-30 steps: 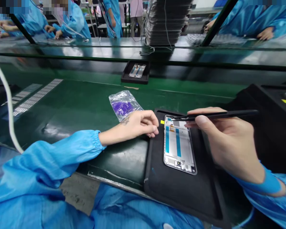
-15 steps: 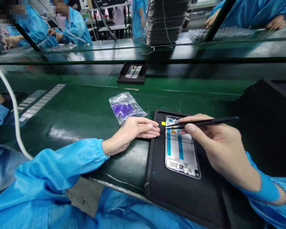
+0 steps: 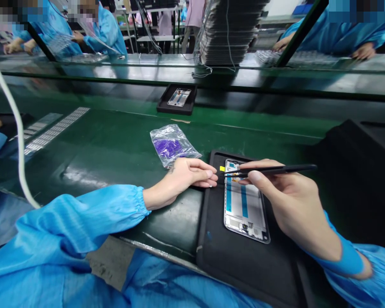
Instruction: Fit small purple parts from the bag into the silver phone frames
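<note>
My right hand (image 3: 291, 205) is closed around black tweezers (image 3: 276, 170). Their slightly parted tips lie over the upper left corner of a silver phone frame (image 3: 236, 203), close to a yellow tab (image 3: 222, 169). The frame, with blue strips on it, rests in a black foam tray (image 3: 240, 265). Just left of the tips is my left hand (image 3: 189, 173), its thumb drawn against the fingers; the small purple pieces seen on them earlier are now hidden. Behind this hand lies a clear plastic bag (image 3: 168, 147) of purple pieces.
Farther back, a small black tray (image 3: 188, 109) holds another phone frame. Strips of small labels (image 3: 56, 132) lie at left, near a white cable (image 3: 14, 115). Dark foam trays (image 3: 356, 171) are stacked at right. Co-workers in blue sit beyond the bench.
My left thumb and fingers have drawn together, covering the purple pieces. The tweezers stay near the frame's upper left corner. The camera view has shifted slightly.
</note>
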Available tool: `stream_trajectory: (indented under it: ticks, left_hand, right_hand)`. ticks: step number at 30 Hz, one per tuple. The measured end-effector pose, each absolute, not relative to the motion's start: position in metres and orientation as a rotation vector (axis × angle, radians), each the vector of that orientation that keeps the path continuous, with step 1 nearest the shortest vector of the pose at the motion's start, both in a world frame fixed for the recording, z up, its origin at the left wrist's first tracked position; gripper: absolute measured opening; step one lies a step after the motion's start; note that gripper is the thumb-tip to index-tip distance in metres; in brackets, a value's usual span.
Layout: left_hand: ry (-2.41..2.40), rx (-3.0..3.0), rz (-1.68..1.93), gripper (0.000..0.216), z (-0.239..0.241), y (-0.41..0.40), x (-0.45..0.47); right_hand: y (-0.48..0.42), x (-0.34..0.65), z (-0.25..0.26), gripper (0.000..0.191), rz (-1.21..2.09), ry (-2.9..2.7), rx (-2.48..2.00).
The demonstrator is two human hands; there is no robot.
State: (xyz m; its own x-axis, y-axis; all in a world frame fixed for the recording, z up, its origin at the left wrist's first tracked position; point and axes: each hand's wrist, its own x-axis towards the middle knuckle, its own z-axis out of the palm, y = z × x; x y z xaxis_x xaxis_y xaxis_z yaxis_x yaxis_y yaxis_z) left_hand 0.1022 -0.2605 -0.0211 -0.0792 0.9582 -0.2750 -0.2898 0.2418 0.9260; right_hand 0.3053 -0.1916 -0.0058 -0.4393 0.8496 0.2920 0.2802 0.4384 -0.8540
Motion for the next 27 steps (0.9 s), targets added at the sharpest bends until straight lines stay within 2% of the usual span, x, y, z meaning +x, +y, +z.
stream_trajectory:
  ticks: [15, 21, 27]
  left_hand:
    - [1.142, 0.81, 1.363, 0.005, -0.0306, -0.2637, 0.0983]
    - [1.136, 0.74, 1.324, 0.006, -0.031, -0.2656, 0.1]
    - [1.142, 0.696, 1.258, 0.003, -0.029, -0.2633, 0.1008]
  right_hand:
    - [-0.1907, 0.3101, -0.0075, 0.02, 1.048, -1.813, -0.968]
    - [-0.19, 0.3106, -0.0083, 0.013, 1.056, -1.803, -0.917]
    - [-0.1925, 0.3087, -0.0071, 0.015, 1.087, -1.826, -0.918]
